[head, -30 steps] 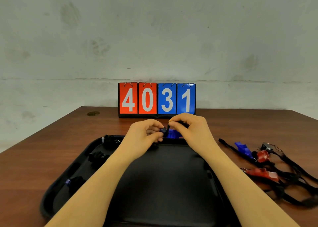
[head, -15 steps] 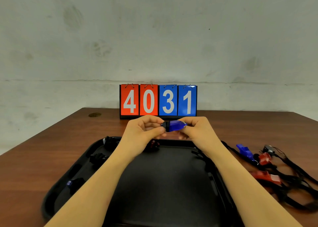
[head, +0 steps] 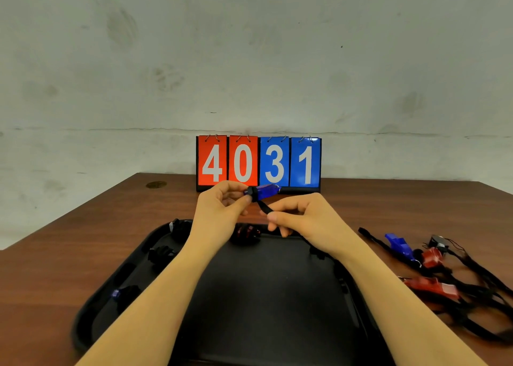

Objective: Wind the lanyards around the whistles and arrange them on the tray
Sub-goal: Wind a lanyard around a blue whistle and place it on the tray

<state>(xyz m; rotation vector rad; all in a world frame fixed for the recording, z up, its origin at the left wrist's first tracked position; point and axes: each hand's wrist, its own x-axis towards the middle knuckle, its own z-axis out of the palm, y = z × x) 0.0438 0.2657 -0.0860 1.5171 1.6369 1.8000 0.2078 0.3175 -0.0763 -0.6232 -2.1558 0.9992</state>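
Note:
Above the far edge of the black tray (head: pixel 266 310), my left hand (head: pixel 222 213) pinches the left end of a blue whistle (head: pixel 266 191). One black turn of lanyard sits at that end. The black lanyard (head: pixel 263 208) runs down from the whistle to my right hand (head: pixel 299 216), which pinches it between thumb and fingers. Wound whistles lie on the tray: a red one (head: pixel 245 234) at the far edge, two black bundles (head: pixel 162 254) at the left, and a blue one (head: pixel 125 293) near the left rim.
Unwound whistles lie tangled on the brown table (head: pixel 69 254) to the right of the tray: a blue one (head: pixel 399 245), red ones (head: pixel 430 286) and their black lanyards. A flip scoreboard (head: pixel 258 161) reading 4031 stands at the table's far edge against a grey wall.
My right hand let go of the whistle body, dropped lower and to the right, and now draws the lanyard taut. The whistle stays in my left hand, slightly raised.

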